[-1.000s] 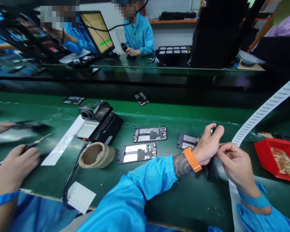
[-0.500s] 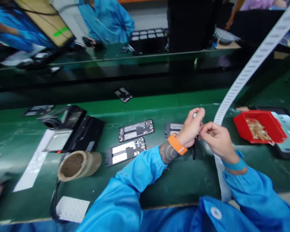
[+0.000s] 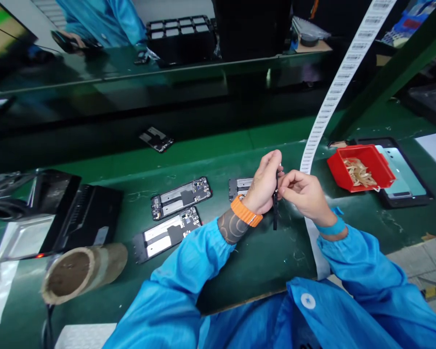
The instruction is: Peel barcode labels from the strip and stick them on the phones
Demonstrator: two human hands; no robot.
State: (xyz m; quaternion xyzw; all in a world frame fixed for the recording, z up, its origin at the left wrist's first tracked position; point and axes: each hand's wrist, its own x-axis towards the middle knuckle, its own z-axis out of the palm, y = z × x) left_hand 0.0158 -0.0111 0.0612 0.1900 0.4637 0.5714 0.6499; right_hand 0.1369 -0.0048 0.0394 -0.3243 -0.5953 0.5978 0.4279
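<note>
My left hand [image 3: 263, 184], with an orange watch band at the wrist, is closed on a thin dark phone frame [image 3: 275, 213] turned edge-on to me. My right hand [image 3: 301, 194], wearing a blue wrist strap, has thumb and forefinger pinched at that frame's near side. Whatever lies between those fingertips is too small to make out. Partly behind my left hand lies another phone frame [image 3: 236, 186]. Further left, two opened phone frames, an upper one [image 3: 181, 198] and a lower one [image 3: 169, 234], rest on the green bench with their circuit boards showing.
A barcode label strip [image 3: 330, 99] hangs down past my right hand. To the right are a red bin [image 3: 337, 169] of pale strips and a light-green phone [image 3: 403, 169]. A cardboard tube [image 3: 111, 264] and black device [image 3: 103, 208] stand left. Another person [image 3: 105, 22] works behind.
My view has swung rightward, so the bench things sit further left in the picture. Both hands stay together at the phone frame, the right one still pinching.
</note>
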